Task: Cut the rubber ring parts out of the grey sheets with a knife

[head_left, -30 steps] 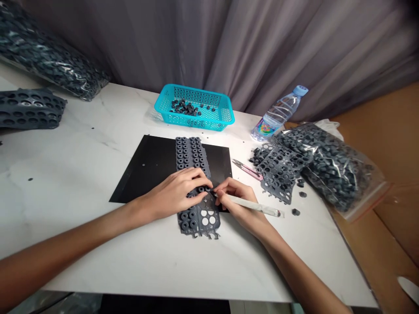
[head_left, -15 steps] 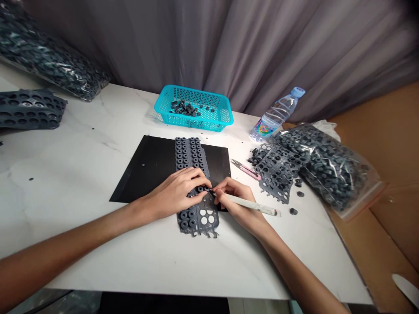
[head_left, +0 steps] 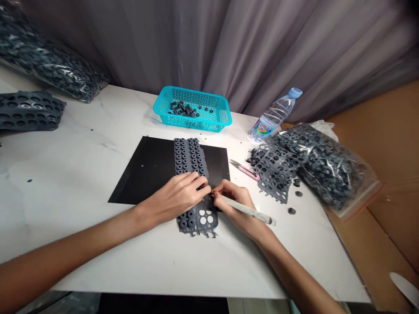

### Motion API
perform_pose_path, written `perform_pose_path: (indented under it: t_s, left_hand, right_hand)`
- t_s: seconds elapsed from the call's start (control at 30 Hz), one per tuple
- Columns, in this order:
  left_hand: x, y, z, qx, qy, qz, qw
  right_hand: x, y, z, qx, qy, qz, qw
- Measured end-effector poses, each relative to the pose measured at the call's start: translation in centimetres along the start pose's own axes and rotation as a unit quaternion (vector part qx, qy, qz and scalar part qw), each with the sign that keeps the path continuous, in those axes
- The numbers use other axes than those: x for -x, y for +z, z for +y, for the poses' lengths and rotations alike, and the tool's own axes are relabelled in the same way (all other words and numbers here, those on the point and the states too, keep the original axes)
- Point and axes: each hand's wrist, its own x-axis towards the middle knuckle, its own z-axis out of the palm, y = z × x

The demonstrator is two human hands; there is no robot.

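Note:
A grey rubber sheet point(head_left: 185, 158) with rows of moulded rings lies lengthwise over a black mat point(head_left: 149, 168). Toward its near end, some places are round holes with white table showing through. My left hand point(head_left: 183, 192) rests across the sheet, its fingers bent and closed on it at the right-hand rows; the thumb is mostly hidden. My right hand point(head_left: 236, 205) grips a slim pen-shaped tool point(head_left: 247, 208) with a pale handle. The tool's tip meets the left fingertips at the sheet and cannot be made out.
Behind the mat stands a turquoise basket point(head_left: 193, 123) holding small dark pieces. To the right are pink-handled snips point(head_left: 245, 170), a holed sheet point(head_left: 273, 174), a water bottle point(head_left: 276, 115) and a bag of parts point(head_left: 324, 168). Another full bag point(head_left: 55, 65) and sheet point(head_left: 29, 111) lie left.
My left fingers have curled further over the sheet, covering the rings that showed between thumb and forefinger. The tool's rear end has dipped slightly. The whole view has shifted a little.

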Motion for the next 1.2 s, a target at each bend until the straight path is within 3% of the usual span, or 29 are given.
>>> perform_pose_path:
  t_s: [0.2, 0.3, 0.4, 0.5, 0.53, 0.6, 0.77, 1.03, 1.1, 1.13, 1.2]
  left_hand:
    - [-0.3, 0.4, 0.2, 0.134, 0.006, -0.017, 0.991]
    - [-0.5, 0.6, -0.3, 0.301, -0.076, 0.039, 0.95]
    - [-0.8, 0.8, -2.1, 0.405, -0.222, 0.163, 0.872]
    - [-0.9, 0.3, -4.0, 0.519, -0.345, 0.291, 0.726]
    - [-0.9, 0.0, -4.3, 0.557, -0.349, 0.295, 0.693]
    - [-0.8, -0.7, -4.2, 0.614, -0.327, 0.267, 0.667]
    - [-0.4, -1.5, -2.9, 0.683, -0.306, 0.139, 0.648]
    - [-0.3, -1.8, -2.7, 0.699, -0.316, 0.032, 0.64]
    - [-0.2, -2.0, -2.5, 0.68, -0.321, 0.016, 0.66]
    - [-0.2, -2.1, -2.5, 0.656, -0.318, 0.011, 0.685]
    - [0.0, -2.3, -2.4, 0.564, -0.294, 0.004, 0.772]
  right_hand:
    - [0.1, 0.1, -0.7, 0.058, -0.025, -0.019, 0.998]
    - [0.1, 0.1, -0.9, 0.064, -0.021, -0.022, 0.997]
    - [0.2, 0.2, -0.8, 0.069, 0.0, -0.014, 0.998]
    - [0.2, 0.3, -0.3, 0.04, 0.016, -0.002, 0.999]
    - [0.1, 0.2, -0.1, 0.012, 0.022, 0.0, 1.0]
    - [0.0, 0.1, 0.2, -0.065, 0.042, 0.003, 0.997]
    - [-0.6, -0.4, 0.1, -0.161, 0.083, 0.055, 0.982]
    - [-0.1, 0.1, 0.6, -0.136, 0.063, 0.023, 0.988]
    - [-0.1, 0.3, 0.7, -0.129, 0.059, 0.02, 0.99]
    - [-0.1, 0.3, 0.7, -0.129, 0.059, 0.02, 0.99]
    - [-0.1, 0.4, 0.6, -0.13, 0.064, 0.026, 0.989]
